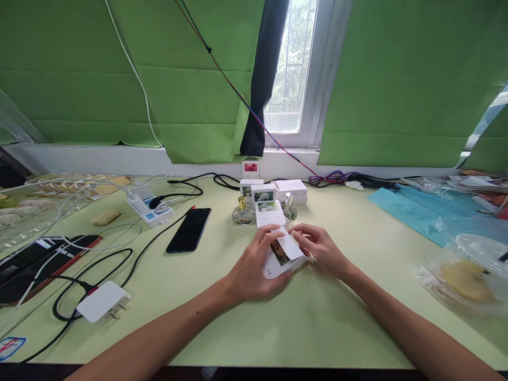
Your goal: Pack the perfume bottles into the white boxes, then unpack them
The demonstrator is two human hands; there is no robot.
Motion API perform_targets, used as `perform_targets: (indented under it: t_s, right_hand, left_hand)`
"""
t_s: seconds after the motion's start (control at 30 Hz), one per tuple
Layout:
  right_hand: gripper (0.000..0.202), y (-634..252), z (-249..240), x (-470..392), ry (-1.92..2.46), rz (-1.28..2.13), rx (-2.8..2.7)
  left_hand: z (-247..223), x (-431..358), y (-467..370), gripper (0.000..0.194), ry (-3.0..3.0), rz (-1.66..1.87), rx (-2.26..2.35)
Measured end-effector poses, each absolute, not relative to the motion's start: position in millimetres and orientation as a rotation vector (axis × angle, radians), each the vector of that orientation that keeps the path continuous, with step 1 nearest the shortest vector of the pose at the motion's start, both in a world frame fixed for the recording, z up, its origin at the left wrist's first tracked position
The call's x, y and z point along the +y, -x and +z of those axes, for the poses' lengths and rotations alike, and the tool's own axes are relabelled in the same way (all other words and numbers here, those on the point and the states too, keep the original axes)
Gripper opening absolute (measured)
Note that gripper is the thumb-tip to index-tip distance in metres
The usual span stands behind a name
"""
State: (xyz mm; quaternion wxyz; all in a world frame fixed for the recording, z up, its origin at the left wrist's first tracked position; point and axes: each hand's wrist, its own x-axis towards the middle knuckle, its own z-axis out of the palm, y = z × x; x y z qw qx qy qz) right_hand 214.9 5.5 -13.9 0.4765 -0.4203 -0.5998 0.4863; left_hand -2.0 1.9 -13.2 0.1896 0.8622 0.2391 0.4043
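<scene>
A small white cardboard box with a printed flower picture lies tilted in my left hand, whose fingers and thumb wrap round its sides. The box's end flap stands up, open. My right hand has its fingers closed at that end, on the flaps. Its fingertips are partly hidden behind the box. Just beyond my hands stand a glass perfume bottle with a gold cap and another with a silver cap. Between them a white box with a flower print leans among similar boxes.
More white boxes stand behind the bottles. To the left lie a black phone, a power strip, a white charger and tangled cables. Blue sheets and a lidded plastic tub are at the right.
</scene>
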Motion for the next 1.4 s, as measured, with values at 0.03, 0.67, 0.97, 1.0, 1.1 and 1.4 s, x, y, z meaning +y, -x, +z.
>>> perform_targets:
  t_s: [0.03, 0.67, 0.97, 1.0, 1.1, 1.4]
  right_hand:
    - [0.049, -215, -16, 7, 1.050, 1.152, -1.444]
    - [0.056, -215, -17, 10, 1.178, 1.338, -1.254]
    - [0.057, -214, -8, 5, 1.161, 1.436, -1.196]
    - [0.056, -214, -8, 5, 1.157, 1.458, -1.192]
    - [0.054, -214, -6, 5, 1.132, 1.544, -1.177]
    - [0.047, -217, -4, 3, 0.958, 1.647, -1.076]
  left_hand:
    - [-13, 2, 2, 0.069, -2.423, 1.144, 0.671]
    - [-19, 5, 4, 0.075, -2.432, 1.145, 0.562]
    - [-18, 5, 5, 0.076, -2.429, 1.125, 0.543]
    - [-18, 5, 5, 0.076, -2.429, 1.123, 0.541]
    - [-17, 5, 4, 0.076, -2.431, 1.132, 0.527]
    - [-18, 5, 4, 0.080, -2.421, 1.102, 0.481]
